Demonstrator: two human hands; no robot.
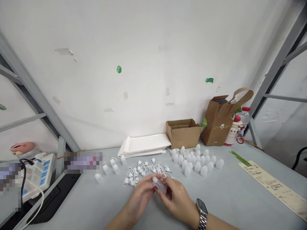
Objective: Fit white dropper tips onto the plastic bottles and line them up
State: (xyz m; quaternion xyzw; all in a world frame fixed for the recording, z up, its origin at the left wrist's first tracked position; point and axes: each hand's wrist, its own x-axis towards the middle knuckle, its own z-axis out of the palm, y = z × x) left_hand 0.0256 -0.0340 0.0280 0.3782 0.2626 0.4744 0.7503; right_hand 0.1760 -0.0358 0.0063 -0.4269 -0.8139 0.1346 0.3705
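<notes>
Both hands pinch a small clear plastic bottle (pixel 160 186) w/ fingertips, L hand (pixel 141 195) at neck end, R hand (pixel 177 199) round the body, just above the grey table (pixel 79 199). Smooth plastic could slip if pressure eases, then drop or roll into the white looped caps (pixel 141 171) just ahead. Further off: more loose bottles (pixel 194 163), white paper stack (pixel 144 145), cardboard box (pixel 183 134).

A small translucent frosted-plastic bottle (pixel 160 187) sits tilted between the left hand (pixel 141 195) and the right hand (pixel 177 199), its narrow neck angled up and left, its base down and right. The fingers (pixel 169 184) curl around its body, hiding part of it.
</notes>
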